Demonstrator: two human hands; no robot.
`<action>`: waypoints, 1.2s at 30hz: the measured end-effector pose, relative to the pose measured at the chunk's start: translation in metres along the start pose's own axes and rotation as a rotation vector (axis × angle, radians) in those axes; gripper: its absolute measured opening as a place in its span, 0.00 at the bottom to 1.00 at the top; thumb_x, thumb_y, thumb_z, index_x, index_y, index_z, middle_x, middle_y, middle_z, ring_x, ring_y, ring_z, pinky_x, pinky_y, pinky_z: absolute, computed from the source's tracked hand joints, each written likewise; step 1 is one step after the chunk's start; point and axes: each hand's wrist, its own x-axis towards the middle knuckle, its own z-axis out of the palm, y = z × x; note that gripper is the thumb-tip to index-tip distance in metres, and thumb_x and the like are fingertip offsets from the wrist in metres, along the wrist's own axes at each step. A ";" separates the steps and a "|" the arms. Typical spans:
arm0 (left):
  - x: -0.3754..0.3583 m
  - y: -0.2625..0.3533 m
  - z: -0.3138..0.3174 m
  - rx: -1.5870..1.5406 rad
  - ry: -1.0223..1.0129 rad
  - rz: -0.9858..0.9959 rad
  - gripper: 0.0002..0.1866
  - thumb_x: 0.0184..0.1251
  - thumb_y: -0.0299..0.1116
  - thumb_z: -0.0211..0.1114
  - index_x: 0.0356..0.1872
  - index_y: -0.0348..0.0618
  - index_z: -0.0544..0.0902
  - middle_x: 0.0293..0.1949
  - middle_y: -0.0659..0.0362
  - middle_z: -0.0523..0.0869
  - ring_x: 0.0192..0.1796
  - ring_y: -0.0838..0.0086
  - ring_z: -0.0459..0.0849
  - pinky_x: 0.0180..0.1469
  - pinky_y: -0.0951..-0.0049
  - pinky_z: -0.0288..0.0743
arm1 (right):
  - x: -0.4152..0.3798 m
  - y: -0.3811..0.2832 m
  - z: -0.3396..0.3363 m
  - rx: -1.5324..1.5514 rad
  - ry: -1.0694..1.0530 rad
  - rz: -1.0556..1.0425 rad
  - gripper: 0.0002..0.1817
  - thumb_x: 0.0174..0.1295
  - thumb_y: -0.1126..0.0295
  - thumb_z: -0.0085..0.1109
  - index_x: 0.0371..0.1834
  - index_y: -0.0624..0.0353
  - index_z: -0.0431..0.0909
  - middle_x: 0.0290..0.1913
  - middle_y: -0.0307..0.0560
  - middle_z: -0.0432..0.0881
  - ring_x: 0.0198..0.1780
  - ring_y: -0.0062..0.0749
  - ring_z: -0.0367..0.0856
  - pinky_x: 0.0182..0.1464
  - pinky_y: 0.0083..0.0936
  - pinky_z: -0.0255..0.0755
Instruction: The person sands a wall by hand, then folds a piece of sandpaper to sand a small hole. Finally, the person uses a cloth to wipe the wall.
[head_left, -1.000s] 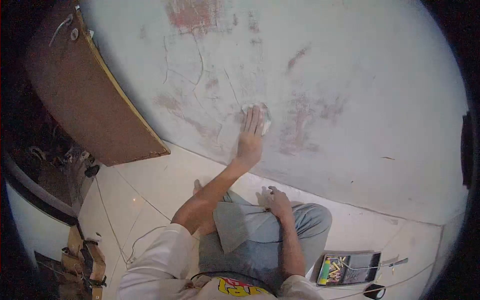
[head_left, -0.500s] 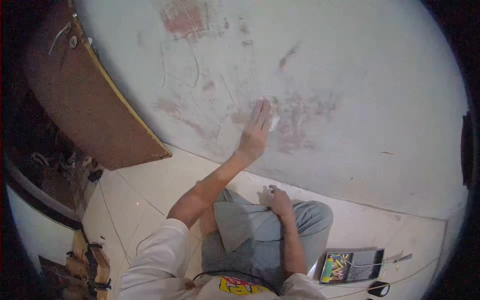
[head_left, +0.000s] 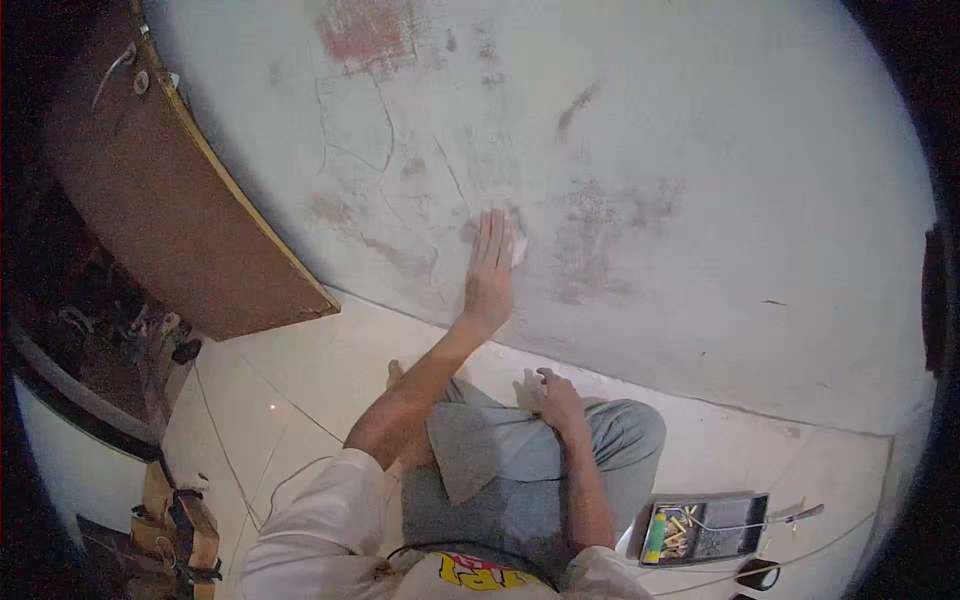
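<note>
My left hand (head_left: 489, 270) lies against the grey-white wall (head_left: 740, 230), fingers straight and close together. Under its fingers it presses a small white sheet or pad (head_left: 519, 248), mostly covered; its exact kind is not clear. Around the hand the wall carries reddish-brown worn patches (head_left: 585, 245) and thin cracks. My right hand (head_left: 560, 400) rests over my bent knee, holding nothing, its fingers loosely bent and apart.
A brown wooden door (head_left: 190, 200) stands ajar at the left. At the lower right, a black tray (head_left: 740, 550) on the tiled floor (head_left: 780, 460) holds small yellow pieces, a green-and-yellow tube (head_left: 655, 535) and a metal rod. A black roll (head_left: 757, 574) lies beside it.
My left hand has slid left and slightly down across the wall with the white sheet under it. My right hand has stayed on the knee.
</note>
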 end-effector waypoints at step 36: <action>0.062 -0.009 -0.042 -0.012 0.210 -0.007 0.37 0.57 0.16 0.48 0.71 0.30 0.49 0.72 0.40 0.50 0.74 0.46 0.49 0.73 0.59 0.49 | -0.002 0.001 -0.003 -0.011 0.013 0.007 0.23 0.61 0.63 0.55 0.58 0.59 0.70 0.48 0.60 0.81 0.50 0.55 0.77 0.54 0.42 0.71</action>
